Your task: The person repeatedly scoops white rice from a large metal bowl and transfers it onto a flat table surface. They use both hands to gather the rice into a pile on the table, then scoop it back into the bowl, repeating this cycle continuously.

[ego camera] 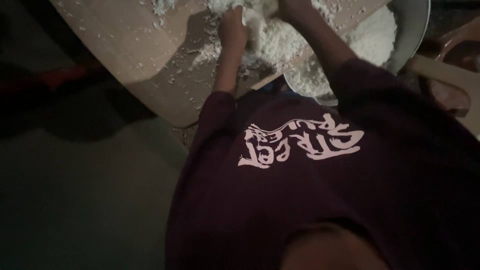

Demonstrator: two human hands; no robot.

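Note:
A heap of white shredded flakes (272, 37) lies on a pale wooden board (130, 45) at the top of the view. My left hand (232, 27) is curled into the left side of the heap, fingers closed in the flakes. At the top edge, my right hand (295, 7) rests on the heap's far right side; its fingers are cut off by the frame. Both forearms reach up from my dark maroon printed shirt (300, 200), which fills the lower right.
A round metal bowl (412, 40) holding more white flakes sits under the board's right end. Loose flakes are scattered over the board. A brown and pale object (450, 75) stands at the far right. Dark floor (75, 200) lies to the left.

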